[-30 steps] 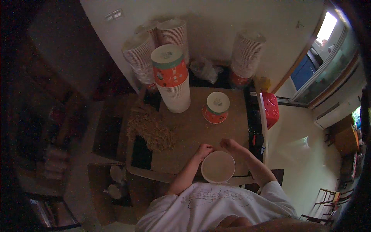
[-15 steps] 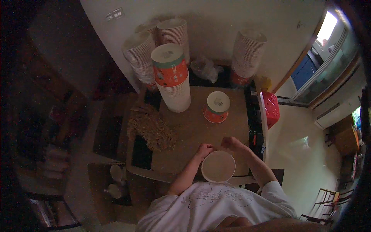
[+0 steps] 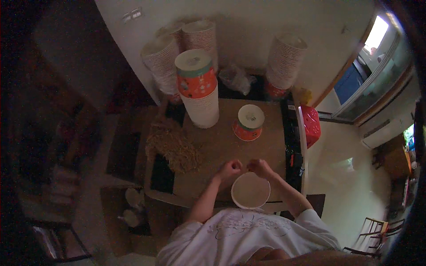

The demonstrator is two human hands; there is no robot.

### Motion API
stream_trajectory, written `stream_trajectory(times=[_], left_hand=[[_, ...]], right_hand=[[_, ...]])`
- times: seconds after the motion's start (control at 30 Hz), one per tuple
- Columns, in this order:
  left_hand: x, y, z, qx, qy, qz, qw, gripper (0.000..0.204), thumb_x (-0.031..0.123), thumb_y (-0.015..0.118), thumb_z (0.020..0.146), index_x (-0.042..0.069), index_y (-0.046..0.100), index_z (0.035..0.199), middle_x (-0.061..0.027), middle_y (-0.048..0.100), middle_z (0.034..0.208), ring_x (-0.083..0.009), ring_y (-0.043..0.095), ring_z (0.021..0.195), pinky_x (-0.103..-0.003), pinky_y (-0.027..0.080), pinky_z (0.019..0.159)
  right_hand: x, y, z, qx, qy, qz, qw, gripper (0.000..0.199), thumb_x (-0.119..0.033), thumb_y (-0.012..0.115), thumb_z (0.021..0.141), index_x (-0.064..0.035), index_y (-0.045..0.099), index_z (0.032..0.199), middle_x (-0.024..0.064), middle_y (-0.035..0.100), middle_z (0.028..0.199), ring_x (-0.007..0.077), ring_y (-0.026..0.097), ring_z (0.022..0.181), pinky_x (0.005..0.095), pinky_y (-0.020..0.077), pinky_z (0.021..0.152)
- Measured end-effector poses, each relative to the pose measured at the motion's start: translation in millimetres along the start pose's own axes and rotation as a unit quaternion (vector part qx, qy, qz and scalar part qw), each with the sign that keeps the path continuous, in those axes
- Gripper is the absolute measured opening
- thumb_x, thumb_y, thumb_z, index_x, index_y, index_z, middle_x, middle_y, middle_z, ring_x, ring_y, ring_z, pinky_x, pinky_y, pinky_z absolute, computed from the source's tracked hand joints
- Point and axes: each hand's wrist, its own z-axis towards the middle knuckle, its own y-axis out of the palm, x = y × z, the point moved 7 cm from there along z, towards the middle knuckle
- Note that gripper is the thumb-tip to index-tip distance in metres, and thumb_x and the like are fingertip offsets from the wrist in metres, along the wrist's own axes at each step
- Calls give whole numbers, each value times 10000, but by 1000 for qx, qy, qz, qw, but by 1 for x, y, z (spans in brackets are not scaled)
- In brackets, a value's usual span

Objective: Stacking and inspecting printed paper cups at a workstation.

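Note:
A white paper bucket (image 3: 250,191) stands mouth up at the near table edge, against my shirt. Just beyond its far rim are both of my hands. My left hand (image 3: 231,169) has its fingers curled together, and my right hand (image 3: 260,168) is pinched closed a short gap away. Whatever they hold, if anything, is too small and dim to make out. Farther off sits an upside-down orange and teal paper bucket (image 3: 247,131). Left of it rises a tall stack of upside-down paper buckets (image 3: 199,104), the top one orange and teal.
A heap of tan, straw-like strands (image 3: 175,148) lies on the table's left side. Wrapped stacks of buckets (image 3: 286,62) stand along the wall, with crumpled clear plastic (image 3: 236,80) between them. A red plastic stool (image 3: 309,125) is beyond the right edge. An open cardboard box (image 3: 117,204) sits lower left.
My left hand has shifted a little left and up from the bucket rim. My right hand has come slightly left and down, nearer the rim. The bucket has stayed put.

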Motion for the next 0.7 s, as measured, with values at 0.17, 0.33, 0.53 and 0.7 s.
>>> stream_trajectory(times=[0.17, 0.33, 0.53, 0.7], left_hand=[[-18, 5, 11, -32, 69, 144, 987, 175, 169, 679, 649, 66, 593, 761, -13, 568, 620, -78, 507, 570, -233, 411, 528], [-6, 15, 11, 7, -2, 123, 992, 152, 87, 637, 658, 64, 540, 773, 0, 528, 651, -66, 481, 596, -223, 402, 535], [-28, 0, 8, -7, 12, -9, 1000, 158, -44, 526, 673, 81, 489, 762, 17, 491, 689, -64, 466, 641, -210, 402, 583], [-20, 4, 3, -92, 37, -138, 985, 102, -16, 570, 661, 70, 556, 715, 11, 515, 694, -74, 490, 701, -214, 408, 638]], right_hand=[[3, -1, -1, 23, 80, 40, 996, 78, -94, 521, 700, -47, 580, 719, 115, 570, 672, 231, 570, 611, 314, 443, 550], [22, 4, -5, 62, 96, 59, 992, 67, -59, 521, 698, -27, 577, 717, 106, 572, 652, 179, 573, 596, 291, 444, 533], [23, 8, -5, 72, 114, 84, 987, 65, -38, 526, 695, -8, 574, 729, 86, 579, 654, 130, 568, 608, 264, 450, 545], [20, 4, -8, 104, 113, 94, 984, 73, -44, 531, 699, -13, 577, 745, 87, 585, 668, 135, 569, 605, 264, 450, 546]])
